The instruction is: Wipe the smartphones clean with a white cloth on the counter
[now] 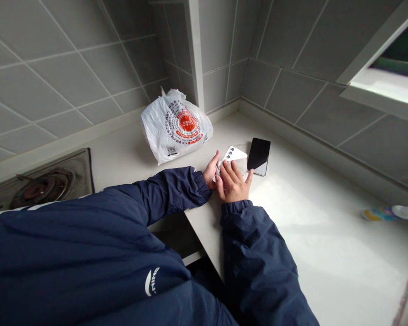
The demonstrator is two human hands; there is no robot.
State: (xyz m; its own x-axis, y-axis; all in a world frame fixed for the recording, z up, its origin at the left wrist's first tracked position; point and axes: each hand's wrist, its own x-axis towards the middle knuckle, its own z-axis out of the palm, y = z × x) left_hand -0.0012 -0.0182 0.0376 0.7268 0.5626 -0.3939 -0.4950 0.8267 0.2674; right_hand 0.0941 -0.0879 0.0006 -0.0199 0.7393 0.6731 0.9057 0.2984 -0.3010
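A white phone [237, 153] with three round camera lenses in a row shows its back. My left hand [210, 171] is closed around its near-left side, thumb pointing up. Over the lower part of the phone, my right hand [234, 182] presses a pale, thin cloth [240, 166] against the back, its fingers slightly apart. The cloth partly covers the phone; its exact shape under the fingers is hidden. Just right of these, a black phone [259, 154] lies flat on the counter, its dark, glossy face reflecting light at the lower end.
A white plastic bag [175, 129] with red and black print stands behind my left arm. A gas burner [41, 188] lies at the far left. On the right is a clear bottle with a colourful label [377, 214]. Tiled walls and a raised edge border the white counter [313, 213].
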